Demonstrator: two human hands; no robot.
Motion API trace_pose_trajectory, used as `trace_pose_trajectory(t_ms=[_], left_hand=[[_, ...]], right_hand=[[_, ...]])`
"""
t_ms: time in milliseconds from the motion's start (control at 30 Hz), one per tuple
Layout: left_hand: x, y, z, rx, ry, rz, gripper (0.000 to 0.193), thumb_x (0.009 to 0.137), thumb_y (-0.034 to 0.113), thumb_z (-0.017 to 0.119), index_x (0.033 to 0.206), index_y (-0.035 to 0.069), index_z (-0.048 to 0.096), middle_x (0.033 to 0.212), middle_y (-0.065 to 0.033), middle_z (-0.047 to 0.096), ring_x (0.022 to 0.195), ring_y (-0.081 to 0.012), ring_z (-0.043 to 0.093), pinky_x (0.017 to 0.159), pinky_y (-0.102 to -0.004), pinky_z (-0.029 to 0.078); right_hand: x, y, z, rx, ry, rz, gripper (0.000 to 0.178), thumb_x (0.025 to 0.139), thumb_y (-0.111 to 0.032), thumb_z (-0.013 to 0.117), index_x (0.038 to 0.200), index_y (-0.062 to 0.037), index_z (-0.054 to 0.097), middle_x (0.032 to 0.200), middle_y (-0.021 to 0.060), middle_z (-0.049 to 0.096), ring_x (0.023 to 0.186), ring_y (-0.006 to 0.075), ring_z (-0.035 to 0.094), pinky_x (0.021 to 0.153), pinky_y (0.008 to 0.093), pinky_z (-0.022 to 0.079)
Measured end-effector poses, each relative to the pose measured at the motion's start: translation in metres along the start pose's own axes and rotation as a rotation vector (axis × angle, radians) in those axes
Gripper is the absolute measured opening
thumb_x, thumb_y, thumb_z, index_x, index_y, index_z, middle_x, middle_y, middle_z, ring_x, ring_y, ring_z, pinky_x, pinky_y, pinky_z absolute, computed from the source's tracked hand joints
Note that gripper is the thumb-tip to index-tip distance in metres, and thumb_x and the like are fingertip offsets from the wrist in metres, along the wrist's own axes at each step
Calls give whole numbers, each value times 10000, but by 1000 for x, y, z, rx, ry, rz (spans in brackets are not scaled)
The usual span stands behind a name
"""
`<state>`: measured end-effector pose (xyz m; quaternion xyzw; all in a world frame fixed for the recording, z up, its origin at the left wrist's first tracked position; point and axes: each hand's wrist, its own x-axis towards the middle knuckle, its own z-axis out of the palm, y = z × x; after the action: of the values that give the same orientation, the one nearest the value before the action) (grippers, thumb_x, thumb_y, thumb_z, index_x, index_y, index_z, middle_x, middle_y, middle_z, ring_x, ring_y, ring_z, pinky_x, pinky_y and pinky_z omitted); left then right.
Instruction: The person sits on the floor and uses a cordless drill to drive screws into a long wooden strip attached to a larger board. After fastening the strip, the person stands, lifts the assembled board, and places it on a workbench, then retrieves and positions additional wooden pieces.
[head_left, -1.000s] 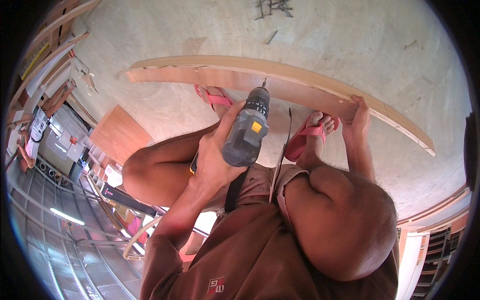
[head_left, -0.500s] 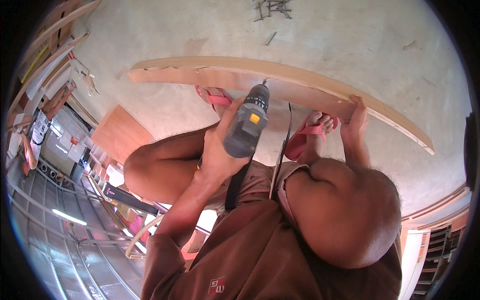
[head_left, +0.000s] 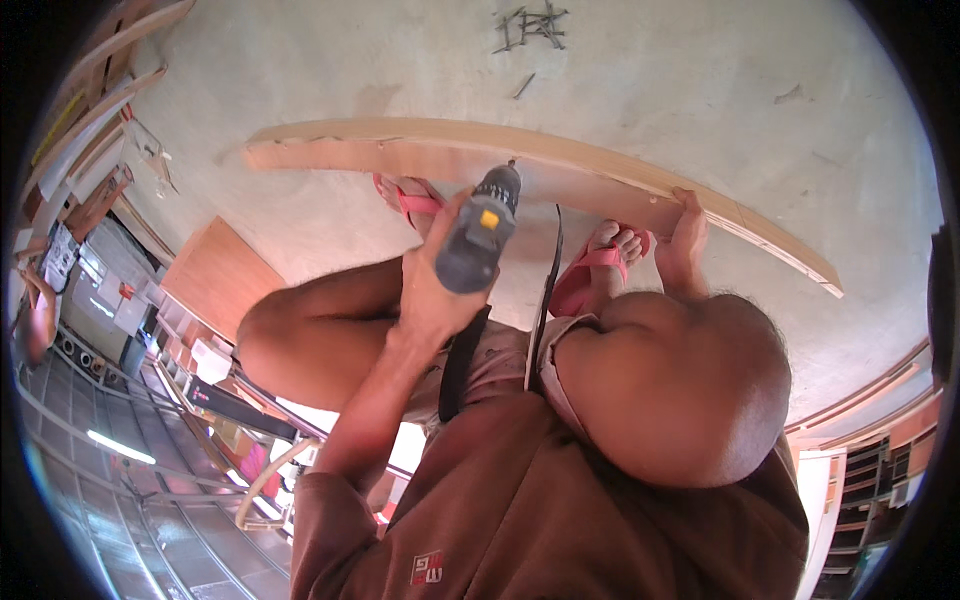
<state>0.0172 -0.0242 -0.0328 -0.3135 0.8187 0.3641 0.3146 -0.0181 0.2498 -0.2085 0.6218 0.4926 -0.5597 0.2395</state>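
- Left hand point(head_left: 432, 292) is clamping the power drill point(head_left: 472, 240), bit point(head_left: 512, 163) meeting the wooden board point(head_left: 570, 170) at twelve o'clock.
- Right hand point(head_left: 685, 240) is gripping the board's edge, two o'clock.
- Dark fasteners point(head_left: 530, 28) are lying beyond, twelve o'clock.

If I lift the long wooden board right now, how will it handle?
Likely stiff: the wooden board has a thick-looking edge. Probably unbalanced if lifted only where the right hand grips, well off-centre. Probably not slippery: its surface looks bare.

Drill point(head_left: 472, 250) handle hidden behind L grip point(head_left: 428, 295); R forearm point(head_left: 686, 284) mostly hidden by knee point(head_left: 672, 390); bkgd person point(head_left: 38, 318) blurred.
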Motion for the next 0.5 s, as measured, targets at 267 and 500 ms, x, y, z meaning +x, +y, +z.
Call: trace_pose_trajectory(t_ms=[267, 500], left_hand=[[-9, 8, 5, 85, -50, -28, 686, 818, 82, 759, 1450, 105, 493, 1079, -200, 739, 1002, -376, 737, 852, -408, 585], [-11, 5, 4, 5, -20, 50, 773, 786, 91, 761, 1491, 176, 456, 1018, -249, 723, 986, -457, 698, 809, -464, 595]], right_hand=[[-7, -7, -3, 25, -22, -17, 254, 869, -215, 651, 1001, 1, 643, 968, 123, 614, 840, 272, 619, 727, 432, 531], [-12, -4, -2, 63, -5, -36, 260, 854, -217, 662, 948, 22, 619, 932, 117, 597, 807, 246, 590, 705, 418, 512]])
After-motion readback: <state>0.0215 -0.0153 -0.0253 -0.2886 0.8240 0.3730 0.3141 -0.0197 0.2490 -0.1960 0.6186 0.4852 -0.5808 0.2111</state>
